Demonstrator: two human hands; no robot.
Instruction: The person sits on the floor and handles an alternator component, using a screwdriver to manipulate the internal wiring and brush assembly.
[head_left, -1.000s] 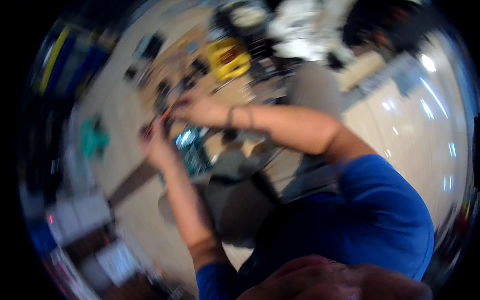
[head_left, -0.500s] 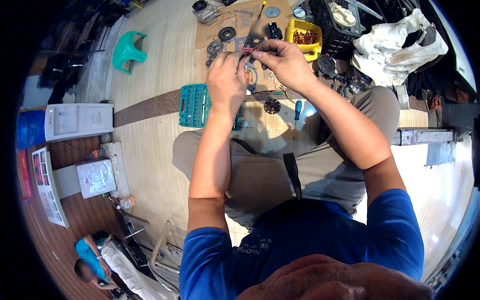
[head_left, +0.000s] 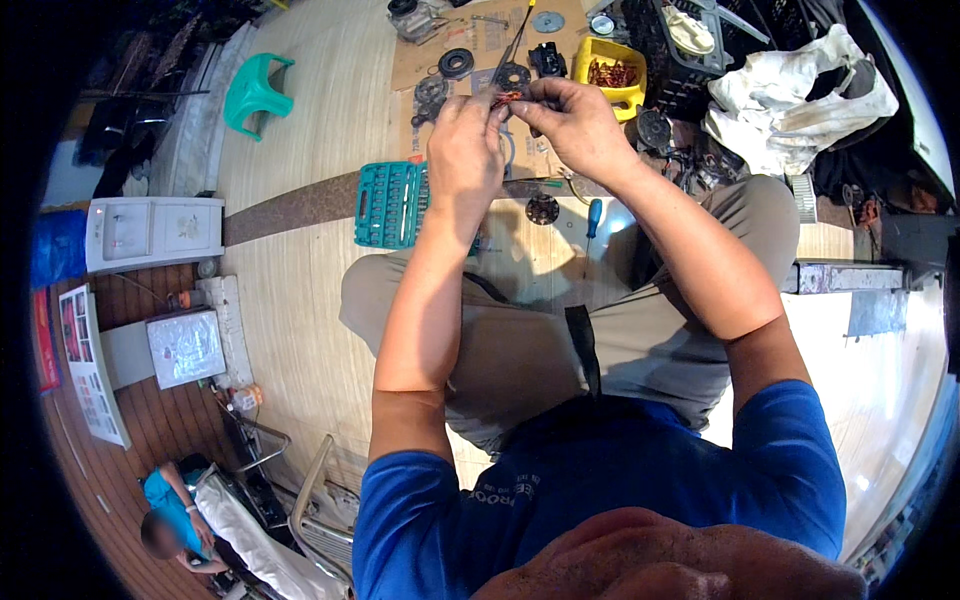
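Observation:
Both of my hands meet over the cardboard sheet [head_left: 415, 65], with their fingertips pinched on a small reddish piece [head_left: 512, 97], too small and too covered by fingers to name. My left hand [head_left: 466, 145] is closed on its left end, the back of the hand turned up. From the right, my right hand [head_left: 582, 128] grips it between thumb and index finger. Below my hands lie a round dark metal disc [head_left: 543, 210] and a blue-handled screwdriver [head_left: 594, 220]. A teal socket set case [head_left: 376, 205] lies open beside my left wrist.
Dark ring-shaped parts [head_left: 456, 64] and a black block [head_left: 547, 60] lie on the cardboard. A cut yellow container [head_left: 626, 100] holds copper-coloured pieces. Black crates [head_left: 655, 75] and a white cloth [head_left: 790, 110] are at right. Far left stands a green stool [head_left: 262, 95]; a person [head_left: 185, 515] sits lower left.
My hands have shifted slightly to the right, still together. The reddish piece, seen before as a short bar, now shows less between the fingertips.

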